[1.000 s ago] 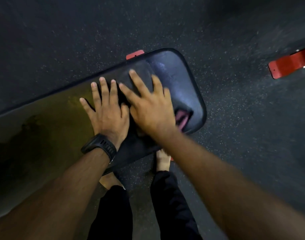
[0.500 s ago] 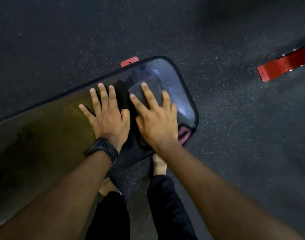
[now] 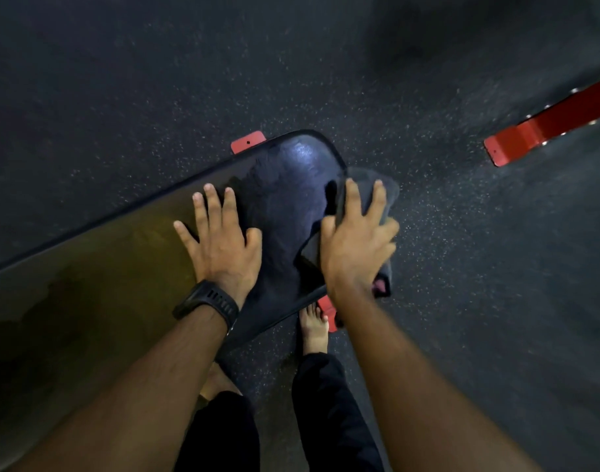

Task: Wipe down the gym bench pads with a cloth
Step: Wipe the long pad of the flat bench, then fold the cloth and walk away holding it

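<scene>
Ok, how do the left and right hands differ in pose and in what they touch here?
The left hand lies flat, fingers spread, bare on the bench pad; the right hand bends its fingers over the cloth. The left hand sits further in; the right hand is at the pad's rounded end, where the cloth overhangs. Only the left wrist has a black watch. Both bear on the pad.

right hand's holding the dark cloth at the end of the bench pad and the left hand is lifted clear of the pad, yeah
Not quite. The left hand is not lifted: the head view shows it resting flat on the bench pad, fingers spread. The rest is right: the right hand holds the dark cloth at the pad's end.
</scene>
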{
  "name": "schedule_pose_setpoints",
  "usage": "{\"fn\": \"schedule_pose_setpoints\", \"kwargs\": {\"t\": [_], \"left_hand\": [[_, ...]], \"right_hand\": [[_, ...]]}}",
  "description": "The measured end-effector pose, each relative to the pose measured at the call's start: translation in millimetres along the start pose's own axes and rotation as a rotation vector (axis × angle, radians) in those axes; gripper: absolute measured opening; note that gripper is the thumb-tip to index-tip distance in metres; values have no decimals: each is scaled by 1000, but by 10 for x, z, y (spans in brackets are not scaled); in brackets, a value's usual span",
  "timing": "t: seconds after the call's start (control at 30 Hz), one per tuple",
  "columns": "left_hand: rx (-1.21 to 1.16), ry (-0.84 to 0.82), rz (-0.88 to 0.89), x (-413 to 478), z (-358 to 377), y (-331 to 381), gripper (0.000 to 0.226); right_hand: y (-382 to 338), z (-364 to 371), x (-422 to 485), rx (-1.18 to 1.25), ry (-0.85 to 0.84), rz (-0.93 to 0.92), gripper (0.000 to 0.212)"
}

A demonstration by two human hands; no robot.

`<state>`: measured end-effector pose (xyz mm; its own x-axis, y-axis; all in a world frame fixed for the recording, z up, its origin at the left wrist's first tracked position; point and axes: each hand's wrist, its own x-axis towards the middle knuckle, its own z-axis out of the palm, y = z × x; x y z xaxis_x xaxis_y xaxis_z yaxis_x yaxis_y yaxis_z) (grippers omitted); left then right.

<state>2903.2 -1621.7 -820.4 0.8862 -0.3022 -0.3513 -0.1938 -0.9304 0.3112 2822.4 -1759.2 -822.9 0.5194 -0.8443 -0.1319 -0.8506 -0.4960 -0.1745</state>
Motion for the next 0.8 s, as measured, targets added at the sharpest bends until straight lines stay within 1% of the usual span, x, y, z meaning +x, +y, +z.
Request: {"fn": "schedule_pose_setpoints", "kwargs": {"t": [0.1,0.2,0.3,0.4,0.47,0.5,0.57,0.63,0.7,0.77,0.8], "left_hand": [[-110,-38,42,-109,-2,23,60],[-308,-132,53,-209,-35,40,51],[-546,-226,27,-269,-181,113,50],[-902,-212,-53,-266,-562,217,45],[-1034,-199,-46,-241,-794,282,35],[-1050,-200,-12,-242,-982,315,33],[-1065,-212,48,-236,-1306,375,33],[-1081,-178,86,-201,-1564,466,36],[-1107,-125,131,-211,-1907,549,38],[-1139,-93,195,-258,-2251,645,28],[-1135,-63,225,-273,-2394,687,25]], "right_hand": [[-32,38,-512,32,-32,-63,64],[-131,-7,-726,163,-118,-148,67],[-322,-179,-728,314,-87,-238,60],[-498,-479,-672,535,-45,-311,56],[-566,-654,-638,698,-64,-340,60],[-621,-797,-634,806,-53,-321,61],[-739,-1133,-626,975,-10,-224,59],[-847,-1424,-553,976,-10,-123,64],[-931,-1817,-480,963,-62,-32,67],[-1040,-2176,-392,988,-132,16,51],[-1101,-2328,-374,1003,-137,13,48]]}}
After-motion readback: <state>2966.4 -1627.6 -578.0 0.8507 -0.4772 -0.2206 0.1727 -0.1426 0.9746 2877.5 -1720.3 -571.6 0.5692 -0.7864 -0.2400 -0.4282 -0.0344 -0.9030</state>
